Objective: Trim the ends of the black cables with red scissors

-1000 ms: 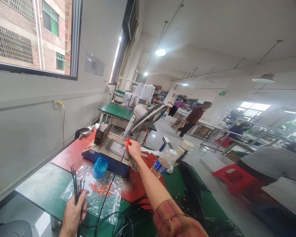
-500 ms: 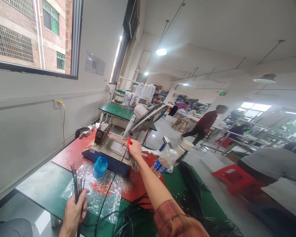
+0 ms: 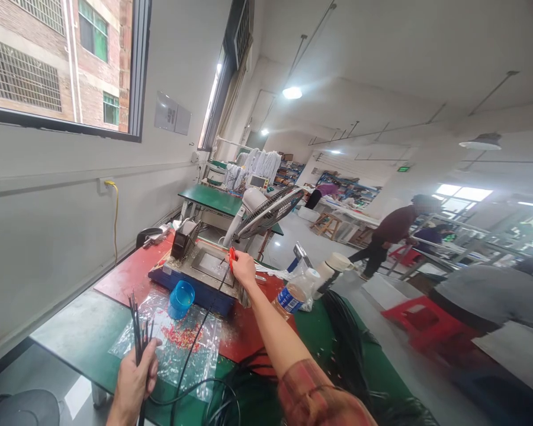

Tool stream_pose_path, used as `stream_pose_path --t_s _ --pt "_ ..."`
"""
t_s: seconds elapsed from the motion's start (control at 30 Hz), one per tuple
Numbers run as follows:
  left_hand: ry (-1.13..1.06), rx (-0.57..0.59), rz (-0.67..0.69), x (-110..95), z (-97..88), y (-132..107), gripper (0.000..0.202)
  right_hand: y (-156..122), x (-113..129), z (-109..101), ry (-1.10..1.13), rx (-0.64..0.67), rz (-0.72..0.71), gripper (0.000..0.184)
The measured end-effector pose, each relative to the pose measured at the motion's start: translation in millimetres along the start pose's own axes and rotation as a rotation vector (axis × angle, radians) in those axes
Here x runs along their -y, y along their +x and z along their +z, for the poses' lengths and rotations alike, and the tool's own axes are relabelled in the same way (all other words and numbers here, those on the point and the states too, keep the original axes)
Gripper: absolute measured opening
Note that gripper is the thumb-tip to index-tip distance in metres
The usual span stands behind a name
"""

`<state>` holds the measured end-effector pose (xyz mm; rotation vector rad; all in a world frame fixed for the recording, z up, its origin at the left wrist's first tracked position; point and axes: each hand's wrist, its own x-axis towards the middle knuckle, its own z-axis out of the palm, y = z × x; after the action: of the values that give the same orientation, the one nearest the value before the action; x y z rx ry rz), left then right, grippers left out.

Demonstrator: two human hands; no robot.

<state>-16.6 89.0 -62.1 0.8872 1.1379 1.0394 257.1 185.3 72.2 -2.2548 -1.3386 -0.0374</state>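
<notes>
In the lower left of the head view, my left hand [image 3: 135, 376] is closed round a bundle of black cables [image 3: 136, 325], their ends pointing up. My right hand [image 3: 244, 269] reaches forward, closed on a red-handled tool [image 3: 232, 258] whose kind is hard to make out. From beside the tool a single black cable [image 3: 198, 334] runs down toward my left hand. Behind my right hand is a bench machine [image 3: 190, 290] with a blue base and a metal top. A blue cup [image 3: 181, 299] stands by it, near small red and yellow bits [image 3: 182, 337] on a clear plastic bag [image 3: 164, 373].
A fan [image 3: 266, 213] stands past the machine. To the right are a drink bottle [image 3: 289, 297], a cream flask [image 3: 333, 269] and coiled black cables [image 3: 344, 331]. One person [image 3: 393, 231] leans over farther off; another is near a red stool [image 3: 420, 316].
Both my hands keep nearly the same place and grip. The person in dark red in the background has moved right and bent forward.
</notes>
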Motion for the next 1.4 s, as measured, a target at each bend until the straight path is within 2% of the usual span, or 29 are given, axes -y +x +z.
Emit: stream_pose_path --t_s 0.73,1.2,1.4 --pt "0.03 0.017 0.042 3.1 -2.4 0.5 0.048 -0.4 0.8 -0.3 -0.037 -0.008 -0.049 0.025" --pt "0.001 0.027 0.04 0.6 -2.6 -1.7 0.048 -5.0 -4.7 -4.6 -0.082 -0.02 -0.268 0.021" --pt "-0.006 0.021 0.027 -3.1 -0.4 -3.4 0.048 -5.7 -4.3 -2.6 -0.087 -0.01 -0.312 0.02"
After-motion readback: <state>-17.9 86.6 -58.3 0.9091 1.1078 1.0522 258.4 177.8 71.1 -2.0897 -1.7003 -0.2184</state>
